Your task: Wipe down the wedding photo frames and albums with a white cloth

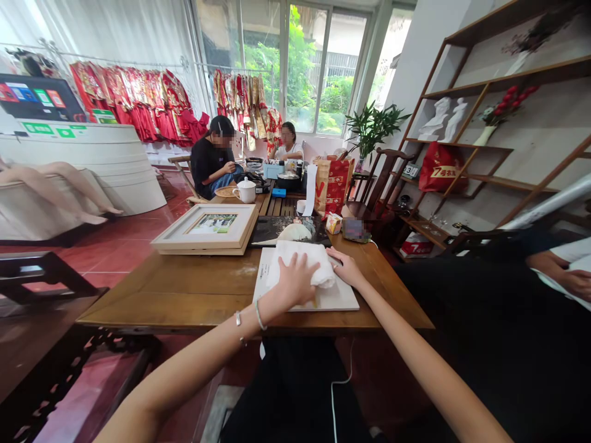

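Left grip (299, 282) on cloth (316, 252) — “7” bag (442, 167).

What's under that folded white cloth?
The folded white cloth lies on a flat white rectangular board, which shows on both sides. With the left hand on top, the part right beneath is covered, so I can't see it.

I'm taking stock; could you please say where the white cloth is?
In the head view, the white cloth lies centrally on a pale board, under the left hand, left of the right hand.
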Demonstrator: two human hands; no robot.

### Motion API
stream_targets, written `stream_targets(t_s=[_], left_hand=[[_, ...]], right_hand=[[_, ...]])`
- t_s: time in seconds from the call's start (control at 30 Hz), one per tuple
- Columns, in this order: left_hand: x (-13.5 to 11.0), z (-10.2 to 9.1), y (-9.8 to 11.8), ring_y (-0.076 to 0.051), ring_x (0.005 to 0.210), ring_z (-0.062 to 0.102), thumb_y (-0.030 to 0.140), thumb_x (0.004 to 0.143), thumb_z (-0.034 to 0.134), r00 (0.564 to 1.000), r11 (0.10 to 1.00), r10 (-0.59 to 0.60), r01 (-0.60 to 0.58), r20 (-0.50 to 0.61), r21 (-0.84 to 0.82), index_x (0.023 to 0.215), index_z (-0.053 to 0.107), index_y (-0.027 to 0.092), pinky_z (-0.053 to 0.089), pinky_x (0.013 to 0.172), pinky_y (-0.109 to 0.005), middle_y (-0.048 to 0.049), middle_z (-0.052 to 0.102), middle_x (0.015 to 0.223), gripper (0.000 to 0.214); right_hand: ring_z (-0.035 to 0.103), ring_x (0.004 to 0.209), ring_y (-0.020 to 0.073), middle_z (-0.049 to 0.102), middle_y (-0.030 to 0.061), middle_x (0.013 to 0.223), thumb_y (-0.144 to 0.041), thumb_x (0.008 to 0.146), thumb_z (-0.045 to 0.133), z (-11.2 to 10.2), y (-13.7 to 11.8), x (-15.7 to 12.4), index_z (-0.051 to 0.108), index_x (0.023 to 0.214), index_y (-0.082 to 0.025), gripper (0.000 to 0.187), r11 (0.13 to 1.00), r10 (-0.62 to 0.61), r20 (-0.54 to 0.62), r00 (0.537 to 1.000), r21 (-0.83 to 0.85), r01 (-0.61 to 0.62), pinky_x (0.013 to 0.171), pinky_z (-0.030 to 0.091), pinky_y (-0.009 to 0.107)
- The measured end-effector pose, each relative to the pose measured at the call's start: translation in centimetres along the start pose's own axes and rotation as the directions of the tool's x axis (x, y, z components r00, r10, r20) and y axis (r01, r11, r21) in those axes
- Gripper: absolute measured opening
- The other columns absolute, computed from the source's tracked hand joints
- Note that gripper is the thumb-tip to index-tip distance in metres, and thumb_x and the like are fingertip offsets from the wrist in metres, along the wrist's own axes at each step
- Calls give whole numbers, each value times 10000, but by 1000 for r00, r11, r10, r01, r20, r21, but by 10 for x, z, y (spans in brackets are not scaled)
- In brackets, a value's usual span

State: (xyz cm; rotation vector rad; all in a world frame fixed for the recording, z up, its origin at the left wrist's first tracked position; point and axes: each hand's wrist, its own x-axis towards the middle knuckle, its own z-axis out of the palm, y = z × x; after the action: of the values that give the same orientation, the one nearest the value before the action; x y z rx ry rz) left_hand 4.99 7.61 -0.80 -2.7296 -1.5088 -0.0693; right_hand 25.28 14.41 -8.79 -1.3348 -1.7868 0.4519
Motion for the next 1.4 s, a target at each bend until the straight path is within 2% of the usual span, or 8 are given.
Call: stream_targets(t_s=[0.2,0.33,0.47,0.6,0.8,0.97,1.2,1.4], left_hand=[[34,19,-27,-337,1379,134,369,764,564,953,963,260,-267,-153,-28,1317,447,185,194,1064,-547,-160,258,1480,595],[36,21,-19,-341,1366,180,341,802,512,937,941,332,-337,-112,-22,1371,377,278,147,1053,-597,-103,280,1484,588],[11,17,-1,-361,1358,191,343,780,533,916,918,390,-394,-90,-36,1360,396,284,145,1036,-627,-119,278,1482,599],[-38,14,13,-368,1374,125,336,717,580,896,891,433,-442,-97,-102,1377,355,294,111,1037,-648,-110,234,1501,699],[-80,6,5,-324,1391,91,199,642,561,945,925,327,-322,-8,-200,1386,316,343,112,1060,-625,-36,181,1525,797],[-46,8,-27,-299,1386,148,166,708,502,991,973,131,-135,-35,-185,1383,335,351,156,1063,-595,-31,223,1513,719],[11,18,-62,-330,1368,192,278,850,440,994,996,24,-34,-108,-88,1396,343,274,173,1030,-627,-105,260,1494,554],[-22,13,-52,-328,1388,107,194,786,465,999,995,36,-39,-35,-94,1412,301,293,130,1027,-657,-85,181,1521,655]], right_hand=[[454,1261,235,568,77,1275,-170,718,566,2,5,2,627,1158,-189,445,999,-4,9,1000,49,3,1081,324,432],[447,1268,225,573,72,1272,-209,778,507,1,7,3,634,1150,-186,393,992,32,6,999,122,-32,1090,309,425],[450,1266,224,575,61,1274,-200,790,494,1,7,2,650,1123,-203,368,990,60,2,998,131,-60,1088,314,431],[452,1265,223,579,59,1271,-203,781,534,2,7,0,655,1112,-210,352,995,20,-3,1000,95,-20,1090,314,432],[466,1254,205,585,54,1268,-195,810,517,5,7,0,649,1119,-210,336,999,7,-20,1000,31,-6,1090,322,419],[474,1247,203,588,60,1262,-176,811,514,5,8,0,645,1123,-201,340,1000,-5,-22,1000,13,5,1085,332,415],[469,1251,210,579,70,1272,-183,823,506,4,7,-1,633,1145,-197,346,1000,-16,-19,1000,-6,15,1082,333,426],[480,1242,210,584,76,1264,-164,819,493,5,8,-1,638,1137,-183,350,1000,-13,-23,1000,-17,12,1082,339,414]])
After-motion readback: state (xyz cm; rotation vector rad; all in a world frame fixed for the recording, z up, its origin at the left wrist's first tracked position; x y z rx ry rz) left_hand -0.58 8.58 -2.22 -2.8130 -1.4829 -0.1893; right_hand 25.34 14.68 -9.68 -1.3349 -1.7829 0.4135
